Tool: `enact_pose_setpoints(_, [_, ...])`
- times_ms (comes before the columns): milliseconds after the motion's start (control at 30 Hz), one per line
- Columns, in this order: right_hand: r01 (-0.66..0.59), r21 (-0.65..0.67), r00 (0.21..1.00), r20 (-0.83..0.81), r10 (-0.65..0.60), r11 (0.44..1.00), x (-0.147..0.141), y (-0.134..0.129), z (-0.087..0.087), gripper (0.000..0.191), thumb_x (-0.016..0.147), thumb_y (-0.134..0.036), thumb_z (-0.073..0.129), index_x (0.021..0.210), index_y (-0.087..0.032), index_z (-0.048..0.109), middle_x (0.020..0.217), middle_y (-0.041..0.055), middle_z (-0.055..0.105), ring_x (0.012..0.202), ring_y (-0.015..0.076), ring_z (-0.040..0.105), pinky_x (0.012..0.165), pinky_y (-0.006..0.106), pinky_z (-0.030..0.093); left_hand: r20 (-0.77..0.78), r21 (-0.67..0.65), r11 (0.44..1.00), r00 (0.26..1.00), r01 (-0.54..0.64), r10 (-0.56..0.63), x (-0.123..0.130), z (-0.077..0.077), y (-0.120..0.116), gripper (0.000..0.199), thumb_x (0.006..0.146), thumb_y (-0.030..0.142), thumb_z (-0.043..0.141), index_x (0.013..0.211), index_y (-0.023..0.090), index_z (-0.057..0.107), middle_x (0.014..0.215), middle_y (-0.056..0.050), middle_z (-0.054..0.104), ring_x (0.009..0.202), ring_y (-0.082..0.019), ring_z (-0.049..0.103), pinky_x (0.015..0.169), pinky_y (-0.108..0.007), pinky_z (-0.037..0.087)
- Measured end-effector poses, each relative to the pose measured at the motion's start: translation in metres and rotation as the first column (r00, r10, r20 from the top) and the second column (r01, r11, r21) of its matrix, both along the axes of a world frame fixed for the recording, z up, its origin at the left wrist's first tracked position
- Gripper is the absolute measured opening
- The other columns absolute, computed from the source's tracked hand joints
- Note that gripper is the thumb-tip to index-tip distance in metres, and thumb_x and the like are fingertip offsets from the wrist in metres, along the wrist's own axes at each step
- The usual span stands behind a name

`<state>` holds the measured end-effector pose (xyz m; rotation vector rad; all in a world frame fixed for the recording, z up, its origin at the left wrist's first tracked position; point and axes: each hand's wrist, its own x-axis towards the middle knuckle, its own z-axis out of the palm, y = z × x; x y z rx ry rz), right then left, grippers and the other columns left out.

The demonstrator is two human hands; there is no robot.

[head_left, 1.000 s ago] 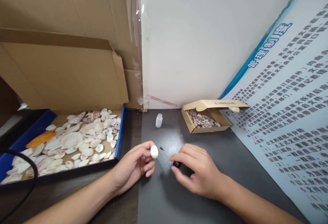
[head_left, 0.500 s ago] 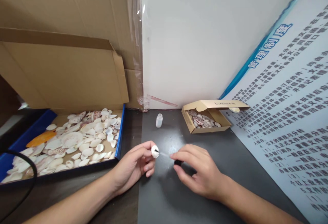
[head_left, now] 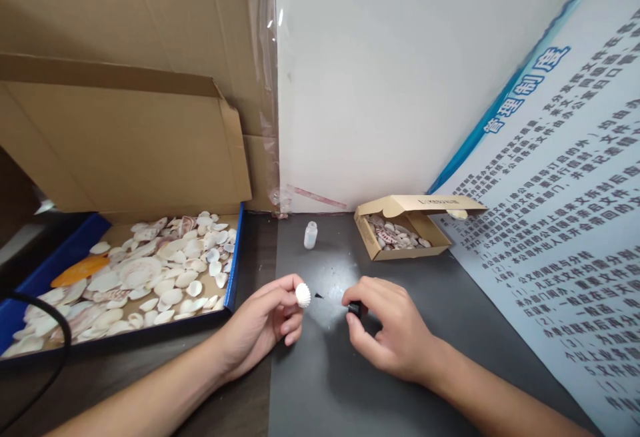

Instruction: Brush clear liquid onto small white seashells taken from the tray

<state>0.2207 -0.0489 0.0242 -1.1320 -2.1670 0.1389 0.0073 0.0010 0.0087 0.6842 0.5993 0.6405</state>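
A white ribbed shell is clamped between the thumb and fingertips of the left hand, above the middle of the table; this hand's lower fingers are loosely curled. Facing it, the right hand pinches a black cap between thumb and fingers. A small dark tip shows between shell and cap, just beside the shell and apart from it; its link to the cap is too faint to make out.

Beyond the hands, a small translucent bottle stands upright near the table's back edge, with something whitish inside. To its right, also near the back edge, a small cardboard box lies open, holding purplish and white shells, mostly toward its left side, with a pale piece at its raised lid. On the table's left side, a large blue-walled box with its cardboard lid raised is spread with mostly white shells and one orange shell.

In all: two boxes, one bottle, one cap and one hand-held shell; the boxed shells overlap too much to count. One black cable curves at the far left.
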Motion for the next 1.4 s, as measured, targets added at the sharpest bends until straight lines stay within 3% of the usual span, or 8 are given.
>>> enact_pose_setpoints(300, [-0.019,-0.039,1.0,-0.008,0.018,0.999,0.0019,0.0007,-0.0007,0.008,0.085,-0.016,0.052,0.088,-0.019,0.058,0.067,0.0004,0.059,0.056,0.0155,0.055,0.057,0.028,0.041,0.032,-0.004,1.0,0.999,0.011,-0.011,-0.0018,-0.0035,0.0008,0.004,0.082,0.015,0.056,0.078,0.016,0.055,0.061,0.005,0.039,0.049,-0.008,0.033,0.049,-0.021,0.035])
enact_pose_setpoints(467, [-0.119,-0.051,0.991,-0.076,0.114,0.992,0.0025,0.0008,-0.0044,0.014,0.091,-0.017,0.047,0.098,-0.018,0.058,0.07,0.0015,0.064,0.057,0.0149,0.059,0.058,0.026,0.045,0.029,0.007,1.0,0.999,0.016,-0.017,-0.0024,-0.0059,0.0012,0.003,0.081,0.016,0.057,0.079,0.016,0.056,0.063,0.005,0.039,0.049,-0.007,0.034,0.049,-0.021,0.035])
enact_pose_setpoints(633, [0.04,-0.034,0.994,-0.101,-0.043,0.999,0.0042,0.0015,-0.0071,0.007,0.093,-0.02,0.052,0.095,-0.019,0.058,0.066,-0.0004,0.063,0.054,0.0143,0.06,0.057,0.025,0.045,0.02,0.021,1.0,1.0,0.023,-0.024,-0.0022,-0.0062,0.0012,0.004,0.081,0.016,0.058,0.078,0.016,0.055,0.062,0.005,0.039,0.049,-0.007,0.034,0.049,-0.021,0.035])
enact_pose_setpoints(800, [-0.114,-0.044,0.987,-0.122,0.108,0.992,0.004,0.0007,-0.0068,0.012,0.096,-0.022,0.048,0.101,-0.019,0.059,0.072,0.0013,0.068,0.059,0.0142,0.062,0.06,0.024,0.048,0.003,0.022,1.0,1.0,0.023,-0.023,-0.0008,-0.0044,0.0005,0.005,0.08,0.017,0.06,0.078,0.016,0.055,0.062,0.005,0.039,0.048,-0.007,0.033,0.048,-0.021,0.035])
enact_pose_setpoints(1000, [0.045,-0.059,0.991,-0.126,-0.052,0.997,0.0036,0.0008,-0.0067,0.009,0.095,-0.022,0.051,0.096,-0.02,0.06,0.066,-0.0006,0.064,0.055,0.0144,0.06,0.057,0.024,0.046,-0.002,0.032,0.999,1.0,0.028,-0.028,-0.0005,-0.0024,-0.0003,0.007,0.079,0.018,0.061,0.078,0.017,0.054,0.059,0.006,0.039,0.048,-0.007,0.034,0.048,-0.021,0.035])
enact_pose_setpoints(1167, [-0.08,-0.055,0.986,-0.153,0.071,0.995,0.0036,0.0012,-0.0064,0.012,0.095,-0.019,0.049,0.101,-0.02,0.059,0.076,0.0016,0.068,0.062,0.0146,0.064,0.062,0.024,0.049,-0.001,0.038,0.999,0.999,0.039,-0.039,-0.0011,-0.0039,-0.0012,0.006,0.079,0.019,0.061,0.078,0.017,0.055,0.059,0.006,0.039,0.048,-0.007,0.033,0.048,-0.021,0.035])
enact_pose_setpoints(1333, [0.028,-0.063,0.986,-0.165,-0.038,0.998,0.0042,0.0014,-0.0072,0.008,0.094,-0.019,0.052,0.099,-0.02,0.058,0.071,-0.0005,0.064,0.058,0.0142,0.06,0.059,0.025,0.046,-0.023,0.064,0.997,0.998,0.052,-0.05,0.0004,-0.005,-0.0009,0.009,0.078,0.021,0.062,0.078,0.017,0.054,0.059,0.006,0.038,0.048,-0.007,0.033,0.048,-0.021,0.034])
enact_pose_setpoints(1400, [-0.013,-0.053,0.982,-0.187,0.003,0.998,0.0049,0.0005,-0.0065,0.01,0.094,-0.018,0.051,0.101,-0.02,0.057,0.072,-0.0003,0.062,0.06,0.0145,0.06,0.06,0.025,0.046,-0.033,0.068,0.996,0.998,0.059,-0.057,0.0006,-0.0048,-0.0014,0.012,0.077,0.023,0.063,0.078,0.017,0.053,0.059,0.007,0.038,0.048,-0.007,0.033,0.048,-0.021,0.034])
